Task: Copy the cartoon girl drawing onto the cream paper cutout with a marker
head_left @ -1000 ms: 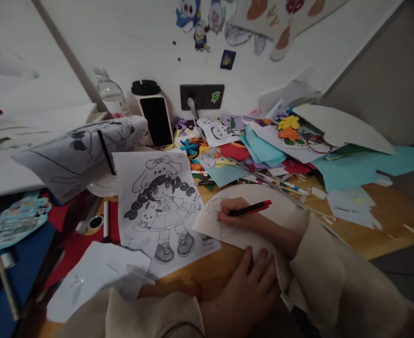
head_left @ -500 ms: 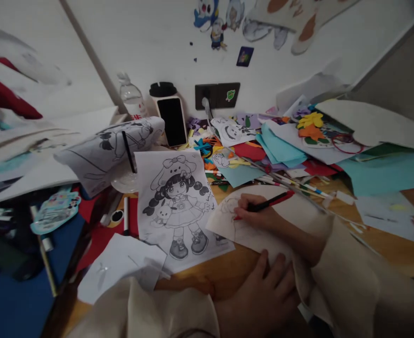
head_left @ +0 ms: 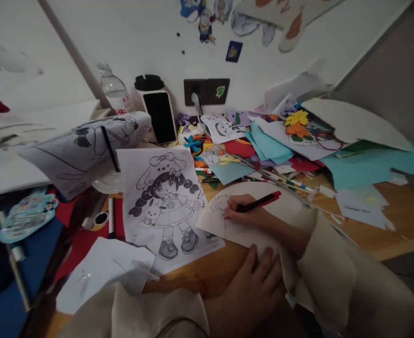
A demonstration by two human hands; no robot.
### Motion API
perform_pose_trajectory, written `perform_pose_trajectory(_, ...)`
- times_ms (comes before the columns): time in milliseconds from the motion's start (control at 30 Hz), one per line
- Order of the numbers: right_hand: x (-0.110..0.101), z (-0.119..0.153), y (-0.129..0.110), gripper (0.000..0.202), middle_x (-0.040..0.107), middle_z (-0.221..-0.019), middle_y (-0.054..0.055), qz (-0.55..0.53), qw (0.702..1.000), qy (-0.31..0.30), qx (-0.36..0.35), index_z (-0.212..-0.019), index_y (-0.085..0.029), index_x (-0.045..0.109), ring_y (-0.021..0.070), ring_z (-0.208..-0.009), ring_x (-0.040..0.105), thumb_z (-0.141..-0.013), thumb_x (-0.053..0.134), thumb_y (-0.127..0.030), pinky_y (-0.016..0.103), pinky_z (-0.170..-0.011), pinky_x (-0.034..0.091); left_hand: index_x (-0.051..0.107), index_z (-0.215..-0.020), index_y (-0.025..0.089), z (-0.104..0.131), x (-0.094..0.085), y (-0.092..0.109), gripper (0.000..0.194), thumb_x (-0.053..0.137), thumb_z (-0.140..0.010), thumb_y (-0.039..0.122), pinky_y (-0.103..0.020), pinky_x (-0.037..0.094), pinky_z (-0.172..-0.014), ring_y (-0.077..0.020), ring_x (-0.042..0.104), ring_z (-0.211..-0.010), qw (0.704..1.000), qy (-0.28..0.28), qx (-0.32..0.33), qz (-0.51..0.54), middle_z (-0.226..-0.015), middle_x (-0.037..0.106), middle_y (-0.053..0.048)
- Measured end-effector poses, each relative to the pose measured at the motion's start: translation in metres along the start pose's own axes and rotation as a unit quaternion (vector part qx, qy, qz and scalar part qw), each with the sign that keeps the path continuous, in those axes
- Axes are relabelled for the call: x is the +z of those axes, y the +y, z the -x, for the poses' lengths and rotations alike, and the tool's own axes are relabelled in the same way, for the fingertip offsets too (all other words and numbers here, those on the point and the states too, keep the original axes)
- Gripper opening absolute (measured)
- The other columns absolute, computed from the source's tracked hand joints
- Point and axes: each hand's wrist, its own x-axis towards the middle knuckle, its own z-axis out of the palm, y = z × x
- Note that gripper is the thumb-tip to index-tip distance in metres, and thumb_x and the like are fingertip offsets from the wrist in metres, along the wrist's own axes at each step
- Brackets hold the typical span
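My right hand (head_left: 242, 210) grips a black and red pen (head_left: 259, 203), its red tip down on a curved sheet of pale paper (head_left: 287, 199). Faint pencil-like lines of a figure show on that sheet, left of the pen tip. My left hand (head_left: 252, 286) lies flat with spread fingers, the fingertips on the lower edge of the same sheet. Just left of it is a printed line drawing (head_left: 173, 202) of a girl with braids and a dog-eared hat. The pale sheet overlaps the right edge of this drawing.
A phone (head_left: 159, 116) leans against a black-lidded cup (head_left: 149, 83), beside a clear bottle (head_left: 114, 91). Coloured paper scraps (head_left: 240, 148) and several pens (head_left: 284, 180) lie along the back. White paper (head_left: 104, 272) lies front left, with a plugged-in wall socket (head_left: 207, 91) behind.
The whole view has shifted, so things appear further left and slightly higher. The pen stays in my right hand on the pale sheet; my left hand keeps its place.
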Motion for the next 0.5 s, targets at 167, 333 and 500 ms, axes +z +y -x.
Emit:
perform_pose_trajectory(167,0.0015,-0.0018,-0.0037,0.026,0.047,-0.057,-0.003,-0.041,0.998,0.009,0.046,-0.059,-0.017,0.040,0.0087,-0.054,0.041,-0.078,0.056,-0.025,0.022,-0.049,0.032,0.048,-0.125,0.022,-0.0007,-0.0035,-0.0023,0.038,0.030,-0.091,0.027,-0.052,0.024,-0.102,-0.0286,0.039,-0.127,1.000,-0.009,0.004,-0.003,-0.137,0.042,-0.007)
perform_pose_trajectory(333,0.0030,-0.0042,-0.0075,0.029,0.050,-0.056,-0.003,-0.102,0.989,0.055,0.094,-0.062,-0.017,0.042,0.0096,-0.053,0.047,-0.076,0.062,-0.034,0.021,-0.048,0.034,0.051,-0.122,0.021,-0.0005,-0.0046,-0.0026,0.037,0.031,-0.091,0.026,-0.051,0.025,-0.102,-0.0284,0.040,-0.126,1.000,0.002,0.001,0.004,-0.135,0.045,-0.006)
perform_pose_trajectory(500,0.0011,-0.0078,-0.0075,0.032,0.049,-0.054,-0.004,-0.114,0.984,0.089,0.101,-0.062,-0.018,0.042,0.0089,-0.050,0.042,-0.075,0.062,-0.038,0.021,-0.045,0.030,0.053,-0.120,0.023,-0.0001,-0.0024,-0.0020,0.036,0.031,-0.091,0.027,-0.053,0.024,-0.102,-0.0289,0.040,-0.126,1.000,0.009,0.001,0.008,-0.134,0.046,-0.006)
